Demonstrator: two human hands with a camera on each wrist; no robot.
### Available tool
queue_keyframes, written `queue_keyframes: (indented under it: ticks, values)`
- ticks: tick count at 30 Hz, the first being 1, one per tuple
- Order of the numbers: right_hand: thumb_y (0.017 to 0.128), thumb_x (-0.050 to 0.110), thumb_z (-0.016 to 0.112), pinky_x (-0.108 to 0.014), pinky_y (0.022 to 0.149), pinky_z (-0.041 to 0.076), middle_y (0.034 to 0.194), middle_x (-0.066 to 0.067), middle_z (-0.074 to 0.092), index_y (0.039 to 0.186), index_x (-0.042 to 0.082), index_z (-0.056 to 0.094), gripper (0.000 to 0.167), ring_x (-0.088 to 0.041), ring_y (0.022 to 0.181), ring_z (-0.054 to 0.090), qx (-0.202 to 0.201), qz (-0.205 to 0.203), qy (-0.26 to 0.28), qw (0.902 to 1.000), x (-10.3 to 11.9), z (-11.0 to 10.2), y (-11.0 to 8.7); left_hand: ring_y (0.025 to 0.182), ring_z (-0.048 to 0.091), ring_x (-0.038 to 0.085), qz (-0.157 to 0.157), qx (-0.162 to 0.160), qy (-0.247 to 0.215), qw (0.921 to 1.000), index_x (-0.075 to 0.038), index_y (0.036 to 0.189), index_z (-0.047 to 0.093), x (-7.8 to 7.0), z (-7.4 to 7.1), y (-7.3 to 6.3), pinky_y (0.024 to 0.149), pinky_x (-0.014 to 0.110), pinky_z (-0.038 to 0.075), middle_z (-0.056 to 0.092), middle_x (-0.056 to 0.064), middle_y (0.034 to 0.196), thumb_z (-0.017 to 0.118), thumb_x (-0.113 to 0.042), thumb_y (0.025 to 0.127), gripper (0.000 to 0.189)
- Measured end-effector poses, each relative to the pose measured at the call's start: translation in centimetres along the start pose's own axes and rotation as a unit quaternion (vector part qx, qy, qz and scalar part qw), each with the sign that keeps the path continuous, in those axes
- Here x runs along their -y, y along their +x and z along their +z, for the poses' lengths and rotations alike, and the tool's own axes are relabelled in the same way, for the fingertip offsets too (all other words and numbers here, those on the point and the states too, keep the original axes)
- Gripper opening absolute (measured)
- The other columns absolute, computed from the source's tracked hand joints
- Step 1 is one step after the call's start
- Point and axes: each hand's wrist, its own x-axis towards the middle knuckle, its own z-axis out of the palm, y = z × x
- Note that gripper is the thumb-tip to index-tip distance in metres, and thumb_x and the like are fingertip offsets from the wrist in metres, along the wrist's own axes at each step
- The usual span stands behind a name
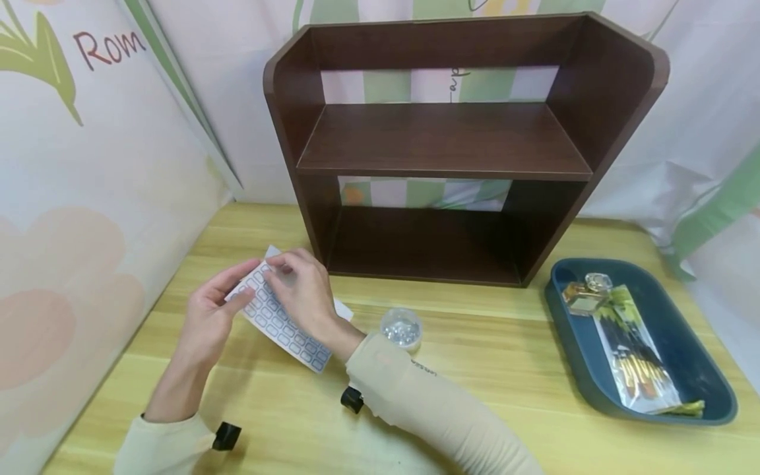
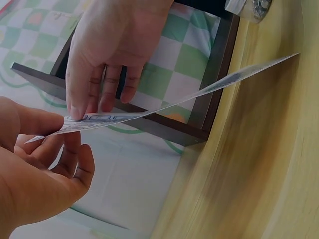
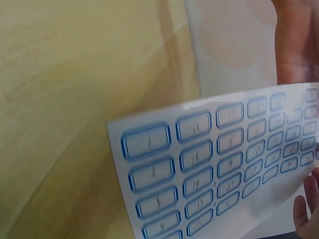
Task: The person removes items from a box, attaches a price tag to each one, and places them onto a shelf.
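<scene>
A white sheet of small blue-framed labels (image 1: 291,336) hangs tilted over the table, several of its labels marked by hand with numbers. My left hand (image 1: 208,316) pinches its upper left end, thumb on the printed face and fingers behind. On the printed face near that same end, my right hand (image 1: 305,297) touches the labels with a fingertip, its other fingers hanging loosely apart in the left wrist view. Up close, the label sheet (image 3: 199,164) shows a blank gap in its top row.
Behind the label sheet, another white sheet (image 1: 343,310) partly shows. A round clear container (image 1: 401,328) with shiny contents stands right of my hands. A dark brown shelf (image 1: 442,138) rises at the back. The blue tray (image 1: 695,349) holds a perfume bottle (image 1: 586,295) and packaged brushes (image 1: 638,359).
</scene>
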Motion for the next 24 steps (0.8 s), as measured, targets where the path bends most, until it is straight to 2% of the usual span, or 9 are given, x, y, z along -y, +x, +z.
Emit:
queue_keyframes:
  ticks: [4,9,13,16,18,21,24]
  values:
    - [0.086,0.012,0.08,-0.014,0.079,0.047,0.098,0.003,0.067,0.103,0.01,0.076,0.018,-0.007,0.089,0.061,-0.015,0.009,0.005,0.9998,0.0,0.1,0.0,0.119,0.06,0.01,0.0,-0.004,-0.029,0.9996,0.008,0.142,0.047,0.0,0.4,0.1,0.099,0.023,0.048,0.059,0.007,0.14,0.054,0.013,0.095,0.047]
    - [0.086,0.011,0.081,-0.016,0.075,0.049,0.095,0.003,0.069,0.099,0.009,0.076,0.014,-0.009,0.085,0.062,-0.027,0.017,0.019,0.9993,0.1,0.2,0.1,0.118,0.062,0.011,0.002,-0.009,-0.057,0.9983,0.007,0.142,0.048,0.0,0.7,0.0,0.099,0.025,0.049,0.062,0.004,0.137,0.054,0.016,0.094,0.049]
    - [0.087,0.011,0.08,-0.022,0.076,0.053,0.093,0.003,0.069,0.096,0.009,0.076,0.01,-0.012,0.085,0.063,-0.027,0.02,0.032,0.9989,0.2,0.2,0.2,0.118,0.062,0.011,0.013,-0.006,-0.066,0.9977,0.012,0.141,0.045,0.1,0.8,-0.1,0.098,0.025,0.05,0.063,0.002,0.135,0.052,0.018,0.093,0.048]
    - [0.087,0.011,0.079,-0.024,0.076,0.054,0.091,0.003,0.068,0.094,0.01,0.075,0.008,-0.013,0.084,0.063,-0.018,0.018,0.034,0.9991,0.2,-0.1,0.3,0.116,0.063,0.012,0.021,-0.001,-0.054,0.9983,0.013,0.139,0.047,0.1,0.6,-0.1,0.094,0.024,0.052,0.065,0.001,0.132,0.052,0.018,0.093,0.046]
    - [0.088,0.012,0.079,-0.023,0.076,0.053,0.09,0.004,0.068,0.093,0.01,0.075,0.006,-0.013,0.084,0.063,-0.006,0.015,0.029,0.9995,0.2,-0.3,0.4,0.11,0.065,0.013,0.023,-0.003,-0.023,0.9995,0.011,0.137,0.05,0.1,0.5,0.0,0.088,0.023,0.055,0.068,0.001,0.126,0.055,0.015,0.095,0.043]
    - [0.089,0.012,0.078,-0.018,0.076,0.05,0.09,0.006,0.068,0.093,0.012,0.076,0.005,-0.01,0.085,0.062,0.017,0.01,0.017,0.9997,0.2,-0.6,0.6,0.095,0.067,0.013,0.028,-0.013,0.062,0.9976,0.007,0.132,0.059,0.0,0.2,0.0,0.075,0.022,0.058,0.071,0.004,0.112,0.06,0.008,0.096,0.037]
    - [0.09,0.013,0.077,-0.015,0.074,0.048,0.091,0.007,0.068,0.093,0.013,0.076,0.004,-0.006,0.083,0.06,0.044,0.005,0.005,0.999,0.3,-0.9,0.9,0.088,0.065,0.012,0.05,-0.032,0.157,0.9858,0.002,0.125,0.067,-0.1,0.0,0.0,0.072,0.019,0.055,0.071,0.008,0.107,0.064,0.005,0.094,0.031]
